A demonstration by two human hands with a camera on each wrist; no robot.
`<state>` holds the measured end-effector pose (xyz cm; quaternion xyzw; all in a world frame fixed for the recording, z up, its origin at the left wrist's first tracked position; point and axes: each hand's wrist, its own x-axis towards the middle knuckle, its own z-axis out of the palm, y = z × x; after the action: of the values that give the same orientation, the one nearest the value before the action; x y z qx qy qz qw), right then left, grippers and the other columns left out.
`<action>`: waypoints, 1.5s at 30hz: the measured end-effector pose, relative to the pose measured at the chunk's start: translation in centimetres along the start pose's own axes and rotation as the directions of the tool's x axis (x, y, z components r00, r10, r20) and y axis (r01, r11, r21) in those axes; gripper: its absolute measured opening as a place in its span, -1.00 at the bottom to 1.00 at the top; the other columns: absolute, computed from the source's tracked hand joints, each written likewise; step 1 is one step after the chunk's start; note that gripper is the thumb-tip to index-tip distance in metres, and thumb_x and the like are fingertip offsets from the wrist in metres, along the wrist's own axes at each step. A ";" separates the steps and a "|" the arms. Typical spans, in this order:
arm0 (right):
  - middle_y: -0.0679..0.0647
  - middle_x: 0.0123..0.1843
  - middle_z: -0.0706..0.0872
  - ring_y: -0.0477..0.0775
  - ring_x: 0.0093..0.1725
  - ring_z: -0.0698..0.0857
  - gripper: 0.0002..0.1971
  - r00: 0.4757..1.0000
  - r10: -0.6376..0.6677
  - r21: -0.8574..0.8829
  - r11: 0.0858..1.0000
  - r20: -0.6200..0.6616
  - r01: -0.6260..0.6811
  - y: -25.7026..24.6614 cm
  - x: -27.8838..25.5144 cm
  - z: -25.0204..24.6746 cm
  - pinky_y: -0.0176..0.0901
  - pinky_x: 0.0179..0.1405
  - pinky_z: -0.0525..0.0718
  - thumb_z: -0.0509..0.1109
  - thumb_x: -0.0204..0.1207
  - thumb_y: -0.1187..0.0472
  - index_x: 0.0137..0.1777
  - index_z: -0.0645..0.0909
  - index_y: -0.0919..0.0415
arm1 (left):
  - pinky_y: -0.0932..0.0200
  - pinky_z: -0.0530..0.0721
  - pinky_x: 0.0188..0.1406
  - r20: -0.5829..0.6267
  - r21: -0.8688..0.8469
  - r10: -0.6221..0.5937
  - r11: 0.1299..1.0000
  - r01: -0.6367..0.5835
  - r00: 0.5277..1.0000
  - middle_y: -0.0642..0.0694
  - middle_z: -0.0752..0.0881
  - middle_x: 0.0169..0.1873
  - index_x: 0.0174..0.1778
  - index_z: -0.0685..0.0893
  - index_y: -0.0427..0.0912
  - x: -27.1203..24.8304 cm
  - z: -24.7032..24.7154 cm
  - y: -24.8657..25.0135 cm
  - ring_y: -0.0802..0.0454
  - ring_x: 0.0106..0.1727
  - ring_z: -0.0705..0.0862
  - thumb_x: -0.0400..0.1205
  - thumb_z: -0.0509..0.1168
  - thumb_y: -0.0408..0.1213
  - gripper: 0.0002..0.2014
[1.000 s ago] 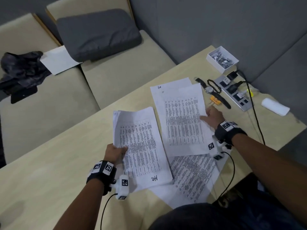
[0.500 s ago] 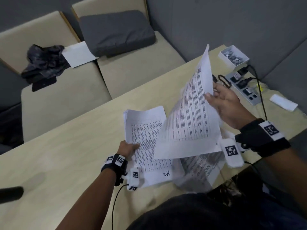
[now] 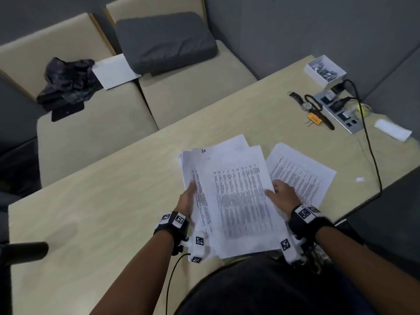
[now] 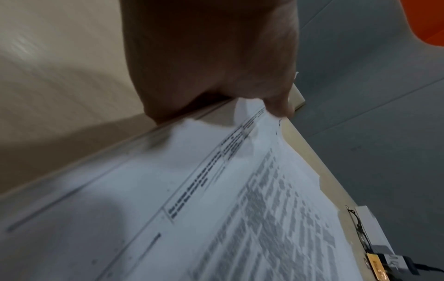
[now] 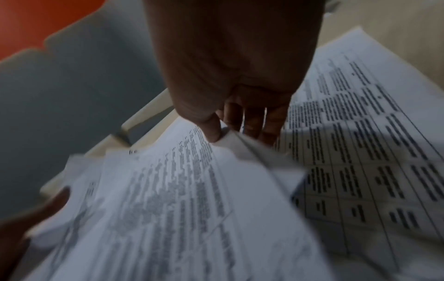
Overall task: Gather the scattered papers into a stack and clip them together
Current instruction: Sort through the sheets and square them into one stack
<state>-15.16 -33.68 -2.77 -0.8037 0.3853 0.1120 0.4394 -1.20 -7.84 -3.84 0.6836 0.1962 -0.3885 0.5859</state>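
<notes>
Head view, papers: a loose, uneven pile (image 3: pixel 236 196) held over the table (image 3: pixel 113 201), edges fanned at the far end.
Head view, stray sheet: one printed page (image 3: pixel 302 173) flat on the table just right of the pile, partly under the right hand.
Head view, left hand (image 3: pixel 187 198): grips the pile's left edge, thumb on top.
Head view, right hand (image 3: pixel 283 193): grips the pile's right edge.
Head view, clip box: small white box (image 3: pixel 325 70) at the far right corner, well apart from the pile.
Left wrist view, fingers (image 4: pixel 278 106): curled, clamped on the paper edge.
Right wrist view, fingers (image 5: pixel 212 129): thumb on top, the others beneath, pinching several sheets; stray sheet lies below.
Step, judged: squaring the pile, about midway; clipping not begun.
Method, judged: loosen both grips slightly, tap the long edge on the table until the edges align, then add the stray sheet.
Risk, judged: thin sheets may slide or crease if squeezed.
</notes>
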 end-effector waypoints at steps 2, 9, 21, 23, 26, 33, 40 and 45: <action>0.06 -0.14 0.64 0.12 -0.09 0.64 -0.90 0.997 -0.032 -0.184 0.982 0.073 0.045 -0.4 0.4 0.6 -0.17 -0.16 0.50 0.30 0.64 0.14 -0.05 0.53 0.15 | 0.03 0.46 0.39 -0.009 0.064 -0.003 0.998 0.003 1.000 -0.11 0.58 0.43 0.47 0.53 -0.24 -0.2 0.3 -0.3 -0.07 0.34 0.61 0.21 0.46 0.44 0.05; 0.16 -0.06 0.51 0.17 -0.10 0.58 -0.86 0.981 -0.194 -0.387 0.903 0.018 0.186 -1.5 1.1 1.4 -0.06 -0.08 0.55 0.31 0.59 0.23 -0.20 0.50 0.22 | -0.02 0.66 -0.23 -0.099 0.358 0.060 0.933 -0.021 0.993 -0.28 0.76 -0.20 -0.06 0.63 -0.39 0.7 0.6 -1.0 -0.11 -0.30 0.66 0.49 0.54 -0.14 -0.62; 0.25 0.23 0.66 0.31 0.18 0.66 -0.68 0.940 0.173 -0.090 0.974 -0.293 -0.207 0.2 2.8 -3.3 0.18 0.20 0.67 0.46 0.41 0.19 0.17 0.63 0.16 | 0.16 0.64 -0.27 -0.091 0.411 0.101 0.910 -0.055 0.991 -0.23 0.74 -0.22 0.10 0.67 -0.40 1.0 0.1 -1.0 -0.19 -0.18 0.72 0.48 0.55 -0.31 -0.65; 0.34 0.45 0.37 0.44 0.41 0.42 -0.30 0.836 0.392 -0.072 0.890 -0.384 -0.451 2.2 2.4 -4.8 0.37 0.30 0.52 0.61 0.32 0.06 0.40 0.42 0.24 | 0.24 0.59 -0.42 -0.110 0.428 0.106 0.903 -0.049 0.988 -0.26 0.74 -0.21 0.14 0.66 -0.45 1.3 0.2 -0.9 -0.19 -0.22 0.70 0.48 0.55 -0.29 -0.59; 0.37 0.65 -0.02 0.51 0.63 0.07 0.19 0.732 0.604 0.030 0.777 -0.314 -0.628 4.1 1.2 -5.9 0.45 0.47 0.28 0.71 0.17 -0.09 0.64 0.03 0.25 | 0.26 0.55 -0.49 -0.131 0.440 0.086 0.898 -0.020 0.988 -0.23 0.72 -0.27 0.15 0.65 -0.49 1.4 0.5 -0.8 -0.17 -0.29 0.68 0.49 0.54 -0.28 -0.57; 0.47 0.48 0.47 0.47 0.40 0.55 -0.13 0.778 0.539 0.353 0.831 -0.323 -0.430 4.1 0.7 -4.3 0.20 0.25 0.61 0.68 0.30 0.19 0.51 0.29 0.43 | 0.26 0.49 -0.53 -0.118 0.493 0.114 0.869 -0.042 0.986 -0.15 0.65 -0.42 -0.15 0.61 -0.36 1.1 1.5 -0.7 -0.07 -0.44 0.59 0.50 0.54 -0.26 -0.73; 0.28 0.09 0.78 0.23 0.06 0.77 -0.58 0.914 0.155 0.273 0.961 -0.375 -0.051 -1.0 0.1 -8.4 0.00 0.11 0.72 0.59 0.41 0.14 0.13 0.69 0.46 | 0.19 0.51 -0.49 -0.081 0.483 0.115 0.874 -0.062 0.990 -0.16 0.64 -0.47 -0.12 0.64 -0.45 1.0 1.4 -0.6 -0.05 -0.48 0.57 0.49 0.54 -0.32 -0.72; -0.08 0.13 0.78 -0.08 0.10 0.77 -0.61 0.925 -0.211 0.489 0.799 -0.317 0.350 -6.8 -2.1 -14.5 -0.20 0.10 0.68 0.60 0.42 0.22 0.26 0.69 0.12 | 0.28 0.47 -0.56 -0.103 0.484 0.113 0.874 -0.050 0.988 -0.14 0.66 -0.42 -0.04 0.62 -0.45 0.7 1.7 -0.2 -0.03 -0.44 0.60 0.50 0.52 -0.34 -0.71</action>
<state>-14.03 -41.87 11.06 -0.7040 0.3281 -0.1679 0.6071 -1.43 -9.53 -4.49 0.8385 0.1019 -0.3554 0.4003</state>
